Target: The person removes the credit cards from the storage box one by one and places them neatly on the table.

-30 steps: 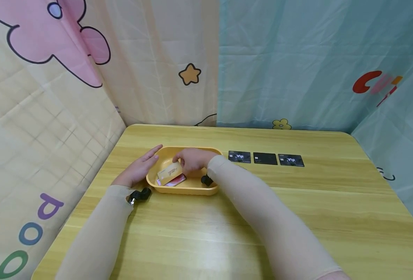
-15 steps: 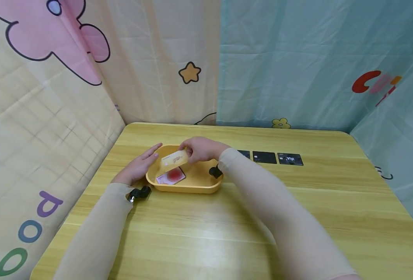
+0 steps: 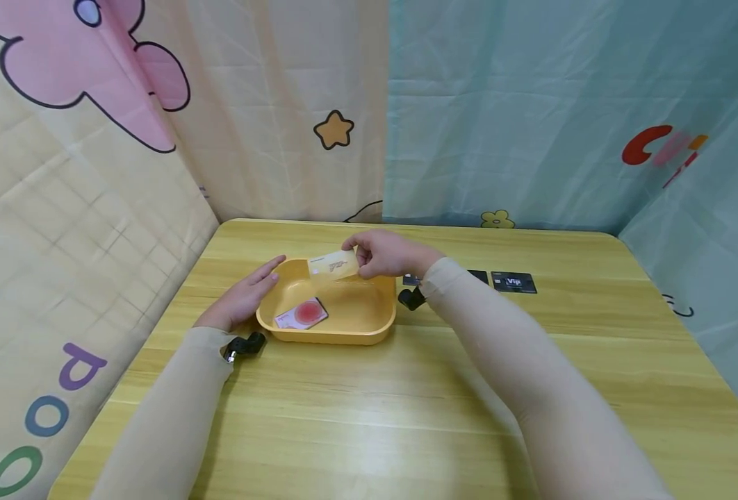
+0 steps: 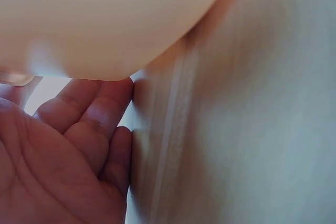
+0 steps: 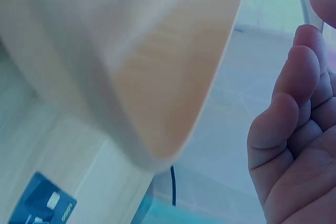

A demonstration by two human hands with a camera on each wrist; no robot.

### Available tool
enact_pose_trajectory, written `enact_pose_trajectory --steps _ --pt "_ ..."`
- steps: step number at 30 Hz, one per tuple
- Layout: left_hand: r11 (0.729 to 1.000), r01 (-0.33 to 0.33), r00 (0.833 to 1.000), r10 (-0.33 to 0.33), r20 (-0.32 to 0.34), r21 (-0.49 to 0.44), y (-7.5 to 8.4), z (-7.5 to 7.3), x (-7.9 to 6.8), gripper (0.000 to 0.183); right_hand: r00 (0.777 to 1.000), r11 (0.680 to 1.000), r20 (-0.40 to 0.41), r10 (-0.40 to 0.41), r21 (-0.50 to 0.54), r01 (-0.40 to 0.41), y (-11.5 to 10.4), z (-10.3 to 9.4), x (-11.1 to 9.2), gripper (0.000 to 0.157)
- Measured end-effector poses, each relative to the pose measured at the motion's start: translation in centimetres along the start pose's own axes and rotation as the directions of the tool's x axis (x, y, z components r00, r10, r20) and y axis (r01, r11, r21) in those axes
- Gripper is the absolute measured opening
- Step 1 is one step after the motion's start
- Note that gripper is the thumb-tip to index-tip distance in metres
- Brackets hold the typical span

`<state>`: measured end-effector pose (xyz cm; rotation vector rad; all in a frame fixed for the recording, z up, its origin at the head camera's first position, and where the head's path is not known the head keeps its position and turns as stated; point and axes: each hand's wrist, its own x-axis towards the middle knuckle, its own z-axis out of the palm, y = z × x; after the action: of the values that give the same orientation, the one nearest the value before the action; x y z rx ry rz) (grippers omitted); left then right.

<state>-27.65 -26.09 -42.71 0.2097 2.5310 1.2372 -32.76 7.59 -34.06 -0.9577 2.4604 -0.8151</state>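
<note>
1. Pinching the pale card (image 3: 331, 265) by one end, the person's right hand (image 3: 384, 253) has thumb and fingers clamped on it; the card juts leftward from those fingertips, tilted, above the tray (image 3: 325, 338).
2. The left hand (image 3: 239, 300) rests at the tray's left end, fingers nearly straight, thumb spread apart, seemingly steadying it.
3. A pink-and-white card (image 3: 301, 314) lies in the tray, below and left of the right fingertips.
4. Right of those fingers, past the wrist, black cards (image 3: 514, 282) lie on the table, partly behind the forearm.
5. The step in hand looks like taking the pale card out; the next move calls for a firm pinch and clearance over the rim.
</note>
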Motion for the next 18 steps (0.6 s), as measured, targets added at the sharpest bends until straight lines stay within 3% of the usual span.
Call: enact_pose_trajectory --steps 7,18 --pt "1.000 0.003 1.000 -0.003 -0.002 0.000 -0.1 0.0 0.0 0.061 0.999 0.999 -0.011 0.035 0.004 -0.035 0.4 -0.7 -1.3 0.056" --pt "0.999 -0.001 1.000 0.001 0.016 -0.035 -0.1 0.0 0.0 0.060 0.998 0.999 -0.063 0.014 0.033 -0.012 2.0 -1.5 -3.9 0.056"
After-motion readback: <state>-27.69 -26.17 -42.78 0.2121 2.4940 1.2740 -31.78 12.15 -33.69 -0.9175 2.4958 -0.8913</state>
